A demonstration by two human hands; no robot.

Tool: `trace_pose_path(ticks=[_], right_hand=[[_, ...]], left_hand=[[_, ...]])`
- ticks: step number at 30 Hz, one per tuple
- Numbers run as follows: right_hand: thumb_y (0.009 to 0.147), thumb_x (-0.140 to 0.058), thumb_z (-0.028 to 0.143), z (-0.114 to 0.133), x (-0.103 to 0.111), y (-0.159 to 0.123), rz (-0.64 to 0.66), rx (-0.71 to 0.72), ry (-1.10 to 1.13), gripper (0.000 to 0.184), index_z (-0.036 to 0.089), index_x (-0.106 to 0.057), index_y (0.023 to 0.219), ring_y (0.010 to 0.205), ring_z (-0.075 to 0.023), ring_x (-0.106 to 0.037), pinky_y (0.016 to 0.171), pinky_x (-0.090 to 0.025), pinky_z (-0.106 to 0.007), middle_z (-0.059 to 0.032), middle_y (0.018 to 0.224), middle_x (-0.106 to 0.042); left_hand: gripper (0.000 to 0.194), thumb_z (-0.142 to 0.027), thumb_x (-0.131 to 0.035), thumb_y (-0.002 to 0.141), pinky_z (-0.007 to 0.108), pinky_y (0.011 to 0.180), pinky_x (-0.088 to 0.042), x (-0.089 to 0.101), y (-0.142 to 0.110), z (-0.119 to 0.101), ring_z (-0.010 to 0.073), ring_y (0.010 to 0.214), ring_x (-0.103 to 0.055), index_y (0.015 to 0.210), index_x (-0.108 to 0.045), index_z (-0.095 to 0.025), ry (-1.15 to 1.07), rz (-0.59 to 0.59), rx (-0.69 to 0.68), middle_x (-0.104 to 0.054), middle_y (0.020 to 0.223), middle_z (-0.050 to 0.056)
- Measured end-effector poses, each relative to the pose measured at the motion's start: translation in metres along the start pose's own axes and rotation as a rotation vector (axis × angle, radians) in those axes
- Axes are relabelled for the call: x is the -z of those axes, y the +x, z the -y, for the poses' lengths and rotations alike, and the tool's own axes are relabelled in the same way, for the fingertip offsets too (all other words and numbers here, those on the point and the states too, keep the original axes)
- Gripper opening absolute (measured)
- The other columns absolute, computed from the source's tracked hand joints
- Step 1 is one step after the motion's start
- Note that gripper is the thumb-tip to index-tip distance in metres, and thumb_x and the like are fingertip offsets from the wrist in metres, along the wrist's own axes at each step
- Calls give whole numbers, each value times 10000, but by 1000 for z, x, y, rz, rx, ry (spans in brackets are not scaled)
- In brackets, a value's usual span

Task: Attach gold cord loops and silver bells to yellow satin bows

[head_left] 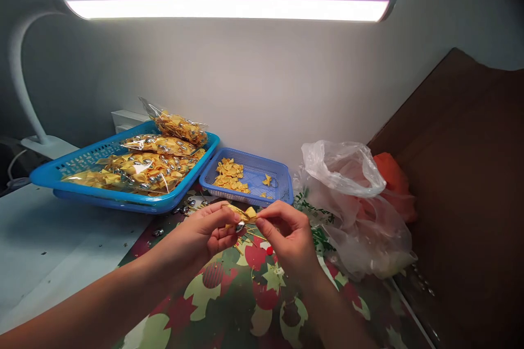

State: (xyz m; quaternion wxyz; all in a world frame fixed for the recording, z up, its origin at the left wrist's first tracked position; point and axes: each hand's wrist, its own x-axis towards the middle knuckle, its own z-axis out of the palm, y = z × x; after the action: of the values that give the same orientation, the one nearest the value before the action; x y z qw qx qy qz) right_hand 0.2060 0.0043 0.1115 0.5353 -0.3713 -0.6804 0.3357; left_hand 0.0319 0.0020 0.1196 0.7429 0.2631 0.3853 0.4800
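My left hand (pixel 216 226) is closed, thumb against fingers, on a small gold ribbon bow (pixel 250 212). A shiny silver bell-like bead (pixel 240 226) shows at its fingertips, below the bow. My right hand (pixel 286 232) pinches a thin gold strand at the bow's right side. Both hands meet above the patterned table cover. Beneath them lie several thin gold strands (pixel 250 237), partly hidden by the fingers. Just beyond, a small blue-violet basket (pixel 262 161) holds loose gold bows (pixel 229 174).
A larger blue basket (pixel 118 204) at left carries clear bags (pixel 159 144) of gold bows with silver beads. Loose silver beads (pixel 186 207) lie beside it. Crumpled plastic bags (pixel 360 218) and a brown cardboard panel (pixel 462 202) stand at right. A lamp (pixel 229 9) hangs above.
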Motion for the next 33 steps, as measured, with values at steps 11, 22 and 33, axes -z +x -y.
trace_pose_path(ticks=[11,22,33], right_hand=[[757,-726,340,-15,1,9,79,-132,215,193,179,-673,666,549,-95,-517,511,-449,-216,18,629,-614],[770,-677,205,-8,7,5,33,-57,26,89,187,-707,688,620,-122,-577,572,-450,-247,-2,673,-657],[785,-658,192,-1,4,1,-6,-27,-93,125,184,-680,662,590,-117,-525,583,-408,-265,14,620,-596]], left_hand=[[163,-155,-828,567,179,610,-558,-2,2,-1,88,624,-550,588,-667,-160,20,24,15,-580,656,-25],[280,-231,-854,584,209,650,-516,-1,3,0,109,641,-556,544,-581,-178,109,-5,-117,-605,583,-34],[282,-294,-851,628,216,620,-444,4,4,3,113,626,-546,575,-594,-188,218,18,-201,-623,575,-42]])
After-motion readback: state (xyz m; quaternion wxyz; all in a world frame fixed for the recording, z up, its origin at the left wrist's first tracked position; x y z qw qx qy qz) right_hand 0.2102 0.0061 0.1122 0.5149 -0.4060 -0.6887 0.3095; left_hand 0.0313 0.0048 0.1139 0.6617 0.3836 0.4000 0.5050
